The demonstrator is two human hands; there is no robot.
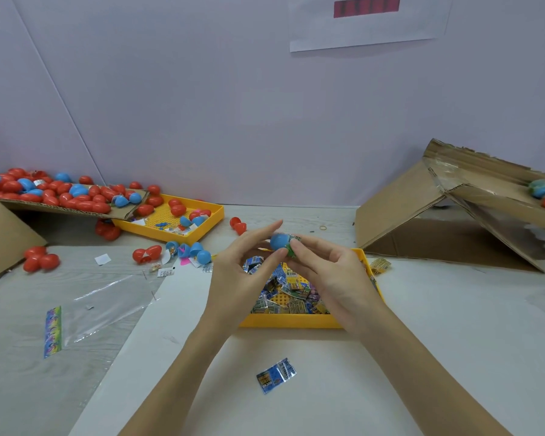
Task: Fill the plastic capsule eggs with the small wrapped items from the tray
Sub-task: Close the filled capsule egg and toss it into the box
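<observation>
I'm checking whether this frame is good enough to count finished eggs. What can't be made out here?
- Blue egg, head view: both hands' fingertips cover its seam, so closed or not is unclear.
- Yellow tray: the left hand and right hand hide much of the packets.
- Right cardboard box: cut off by the frame edge; its eggs are blurred.

Two yellow trays sit on the table, one of them left of the other; two cardboard boxes; one loose packet lies before the near tray.
</observation>
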